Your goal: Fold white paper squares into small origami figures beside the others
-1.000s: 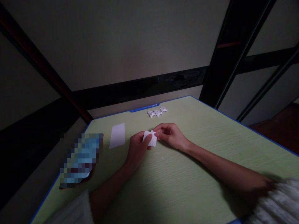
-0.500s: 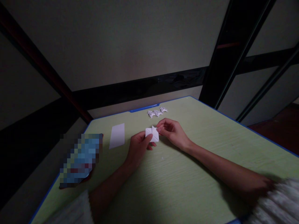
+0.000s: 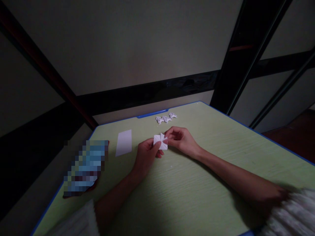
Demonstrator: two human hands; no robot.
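A small square of folded white paper (image 3: 157, 139) is held just above the table, with creases and a raised pointed flap along its top edge. My left hand (image 3: 147, 151) grips it from the left, thumb on the front face and fingers behind. At its right side my right hand (image 3: 182, 141) pinches a flap between thumb and forefinger; those fingertips cover part of the paper. Beyond the hands, three small folded white paper figures (image 3: 166, 119) sit in a row near the table's back edge.
A flat white sheet of paper (image 3: 123, 143) lies left of my hands. Farther left is a blurred-out bluish object (image 3: 86, 168) at the edge. The light green table (image 3: 221, 141) has a blue rim and stands against a panelled cabinet (image 3: 147, 49).
My right thumb and fingertips have shifted slightly down along the paper's right side. A flap there now stands out more, beside the pointed one. My left hand keeps its hold.
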